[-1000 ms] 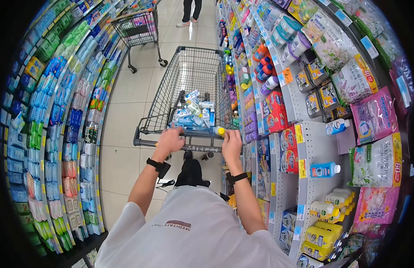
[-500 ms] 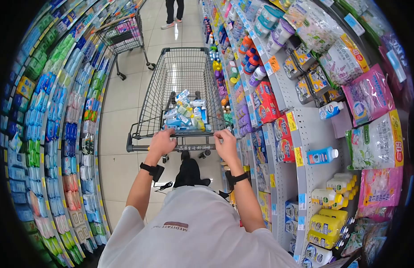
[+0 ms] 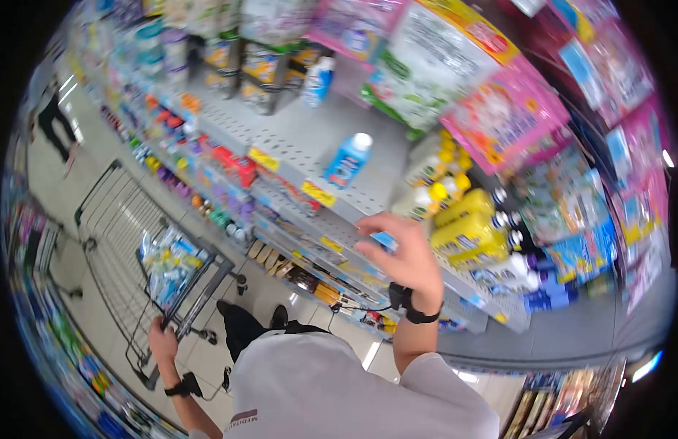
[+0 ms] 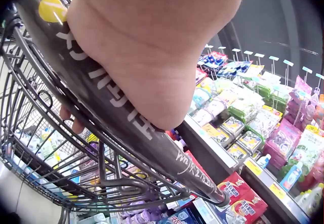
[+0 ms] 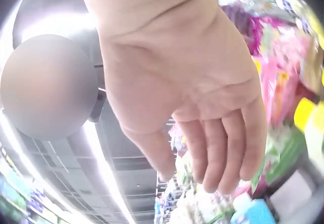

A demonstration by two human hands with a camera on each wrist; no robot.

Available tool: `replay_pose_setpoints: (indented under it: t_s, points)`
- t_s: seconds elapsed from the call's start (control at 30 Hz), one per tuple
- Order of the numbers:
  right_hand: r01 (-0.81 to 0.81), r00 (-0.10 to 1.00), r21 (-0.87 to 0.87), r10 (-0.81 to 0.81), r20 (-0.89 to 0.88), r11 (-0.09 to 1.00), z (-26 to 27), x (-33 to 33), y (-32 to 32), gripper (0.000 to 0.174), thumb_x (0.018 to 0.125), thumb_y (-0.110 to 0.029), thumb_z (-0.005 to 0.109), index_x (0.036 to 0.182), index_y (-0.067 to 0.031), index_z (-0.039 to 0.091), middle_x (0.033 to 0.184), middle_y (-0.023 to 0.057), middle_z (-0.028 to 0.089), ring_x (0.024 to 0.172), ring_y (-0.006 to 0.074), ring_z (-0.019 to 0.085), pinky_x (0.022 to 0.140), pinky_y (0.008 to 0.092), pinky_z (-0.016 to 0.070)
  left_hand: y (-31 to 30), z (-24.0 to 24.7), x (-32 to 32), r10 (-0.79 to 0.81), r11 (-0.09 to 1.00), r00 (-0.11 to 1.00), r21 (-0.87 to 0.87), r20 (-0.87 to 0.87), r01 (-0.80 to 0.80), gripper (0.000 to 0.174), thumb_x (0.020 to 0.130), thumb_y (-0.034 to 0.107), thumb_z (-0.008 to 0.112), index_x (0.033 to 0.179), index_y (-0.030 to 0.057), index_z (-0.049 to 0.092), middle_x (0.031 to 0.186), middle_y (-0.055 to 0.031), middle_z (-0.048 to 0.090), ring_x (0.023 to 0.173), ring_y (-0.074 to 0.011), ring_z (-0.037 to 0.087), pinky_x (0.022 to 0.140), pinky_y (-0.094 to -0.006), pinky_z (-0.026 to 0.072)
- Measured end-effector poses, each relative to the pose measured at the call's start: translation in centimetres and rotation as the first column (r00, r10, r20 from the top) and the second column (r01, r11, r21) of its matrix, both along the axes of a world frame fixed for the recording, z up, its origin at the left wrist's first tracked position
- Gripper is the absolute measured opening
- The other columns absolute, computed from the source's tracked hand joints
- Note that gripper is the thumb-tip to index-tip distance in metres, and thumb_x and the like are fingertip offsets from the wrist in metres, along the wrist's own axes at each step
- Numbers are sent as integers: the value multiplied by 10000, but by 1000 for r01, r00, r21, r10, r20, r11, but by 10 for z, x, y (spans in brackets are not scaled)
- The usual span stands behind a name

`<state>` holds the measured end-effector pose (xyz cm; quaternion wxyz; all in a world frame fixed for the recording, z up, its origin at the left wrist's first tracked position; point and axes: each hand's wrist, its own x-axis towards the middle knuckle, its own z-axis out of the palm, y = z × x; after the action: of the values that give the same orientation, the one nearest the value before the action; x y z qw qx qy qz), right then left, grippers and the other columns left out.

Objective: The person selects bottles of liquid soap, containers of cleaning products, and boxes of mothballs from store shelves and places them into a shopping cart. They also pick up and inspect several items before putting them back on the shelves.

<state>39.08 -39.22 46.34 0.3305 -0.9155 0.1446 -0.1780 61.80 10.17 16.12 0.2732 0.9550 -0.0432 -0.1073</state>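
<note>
My left hand (image 3: 162, 342) grips the dark handle (image 4: 116, 95) of the shopping cart (image 3: 108, 219); in the left wrist view its palm lies over the bar and fingertips (image 4: 72, 120) show beneath. Blue and white packages and bottles (image 3: 167, 267) are heaped in the cart. My right hand (image 3: 406, 256) is raised at the shelf's front edge, fingers loosely bent and nothing in them. Closest ahead of it, a blue bottle with a white cap (image 3: 348, 162) stands on the grey shelf (image 3: 291, 143). The right wrist view shows the bare palm (image 5: 187, 87).
Yellow bottles (image 3: 467, 223) and yellow-capped white ones (image 3: 427, 197) stand right of the blue bottle. Pink and white bags (image 3: 500, 110) fill the shelf behind. Another person (image 3: 57, 124) stands up the aisle, and a second cart (image 3: 35, 245) is at the left edge.
The head view has swung right toward the shelf. My right hand has left the cart handle and moved out to the shelf; the left hand stays at the handle.
</note>
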Motion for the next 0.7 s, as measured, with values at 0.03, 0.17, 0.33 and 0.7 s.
replay_pose_setpoints:
  t_s: [0.03, 0.17, 0.33, 0.7]
  points:
    - [49, 999, -4, -49, 7, 999, 17, -14, -3, 292, 862, -136, 755, 1107, 10, 695, 1012, 155, 724, 936, 292, 712, 833, 385, 546, 0, 0, 0, -26, 1000, 1000, 1, 16, 26, 415, 803, 97, 635, 1208, 9, 656, 1115, -253, 702, 1077, -429, 661, 949, -471, 505]
    - [517, 849, -55, -503, 161, 854, 47, -45, -28, 228, 886, -104, 724, 1073, 23, 696, 1005, 182, 714, 943, 309, 710, 847, 391, 546, 6, -8, 5, -72, 997, 997, -9, 15, 72, 349, 819, 66, 588, 1159, 17, 649, 1064, -242, 687, 1011, -430, 656, 916, -481, 495]
    - [669, 740, -363, -630, 237, 649, 33, -43, -83, 211, 941, -149, 675, 1060, 24, 699, 1057, 225, 689, 958, 397, 675, 871, 444, 534, 4, -5, 5, -106, 994, 994, -32, 18, 107, 309, 825, 56, 582, 1126, 9, 640, 1046, -229, 671, 995, -423, 642, 906, -483, 484]
    - [705, 591, -281, -759, -275, 651, 2, -15, -170, 318, 968, -202, 617, 1166, 33, 698, 1277, 302, 605, 999, 412, 698, 858, 483, 567, 0, 3, 2, -101, 993, 995, -51, 27, 102, 287, 839, 45, 610, 1122, 14, 642, 1039, -223, 675, 994, -426, 643, 894, -487, 490]
